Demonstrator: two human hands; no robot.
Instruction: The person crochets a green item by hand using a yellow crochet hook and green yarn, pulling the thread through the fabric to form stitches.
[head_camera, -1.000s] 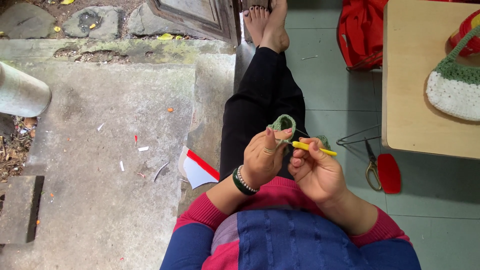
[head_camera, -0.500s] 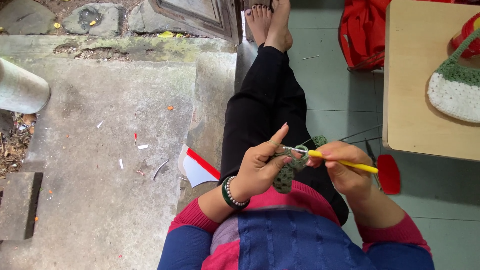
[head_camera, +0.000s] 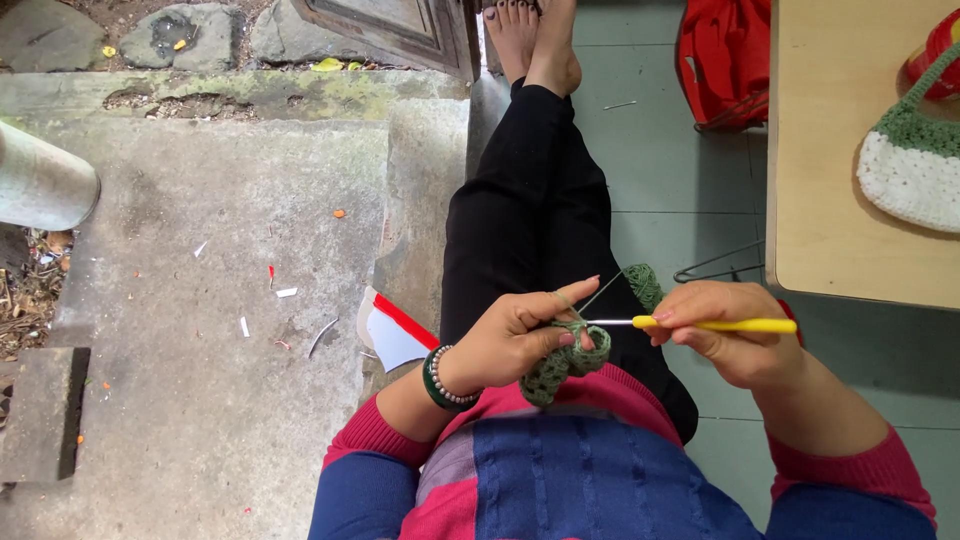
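Since half a second ago, both hands have drawn slightly apart and the hook has slid further out to the right, stretching the yarn between them. Head view: the left hand (head_camera: 520, 345) pinches the green crochet piece (head_camera: 565, 365) between thumb and fingers, closed on the fabric, with the forefinger raised to tension a strand of green yarn (head_camera: 605, 290) that runs up to a small yarn ball (head_camera: 645, 283) lying on the black-trousered leg (head_camera: 540, 220). The right hand (head_camera: 735, 335) has its fingers closed around the yellow handle of the crochet hook (head_camera: 700, 324), whose metal tip enters the loops just beside the left thumb. The crochet piece hangs above the lap, near the striped sweater (head_camera: 590, 480). Judged from its drape, the piece is light, soft and floppy, best held close to the working loop so that the stitches do not slip; the hook is stiff and slim, best gripped on its handle. To the right a wooden bench (head_camera: 830, 150) carries a green-and-white crocheted bag (head_camera: 905, 170); a red bag (head_camera: 725, 55) lies on the tiled floor beyond. To the left lie a concrete slab (head_camera: 200, 300) and a red-and-white paper scrap (head_camera: 395, 335).
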